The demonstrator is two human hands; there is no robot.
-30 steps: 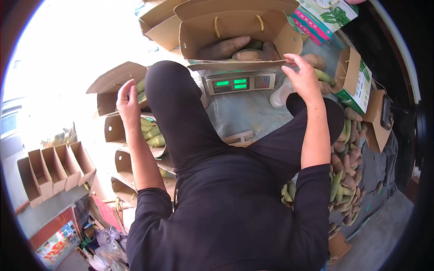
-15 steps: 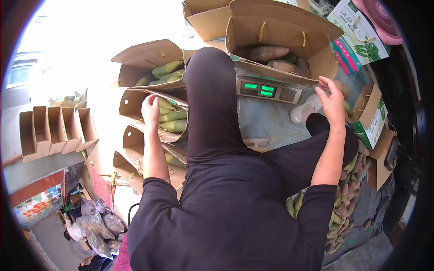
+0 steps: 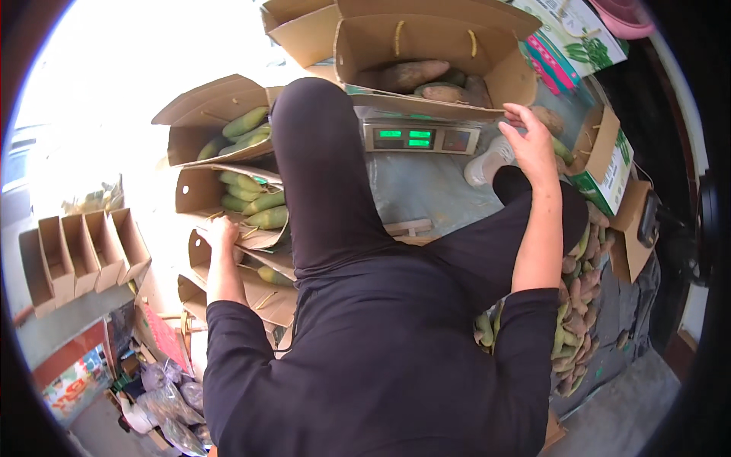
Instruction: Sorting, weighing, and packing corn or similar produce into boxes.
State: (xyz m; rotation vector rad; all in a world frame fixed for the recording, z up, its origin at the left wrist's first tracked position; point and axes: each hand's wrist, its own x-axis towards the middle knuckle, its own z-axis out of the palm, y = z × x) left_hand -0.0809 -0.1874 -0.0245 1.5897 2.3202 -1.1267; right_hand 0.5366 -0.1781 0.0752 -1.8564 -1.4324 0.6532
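Observation:
I sit with my legs in black trousers stretched toward a grey weighing scale [image 3: 419, 139] with green lit digits. On the scale stands an open cardboard box [image 3: 502, 76] holding brown tubers [image 3: 411, 75]. My right hand [image 3: 531, 145] hovers at the scale's right end by the box's near corner, fingers spread and holding nothing. A loose tuber [image 3: 550, 119] lies just beyond it. My left hand [image 3: 219, 231] rests on the flap of a cardboard box of green mangoes [image 3: 255, 199], fingers curled over its edge.
More open boxes of green mangoes [image 3: 242, 126] are stacked at my left. A row of empty folded cartons [image 3: 84, 251] stands further left. A heap of mangoes and tubers [image 3: 575, 320] lies at my right, beside a green-and-white carton [image 3: 609, 164]. Plastic bags [image 3: 164, 404] lie lower left.
My left hand has dropped from an upper mango box to the flap of a lower one. My right hand stays by the scale's right end. My head has tilted, shifting the view.

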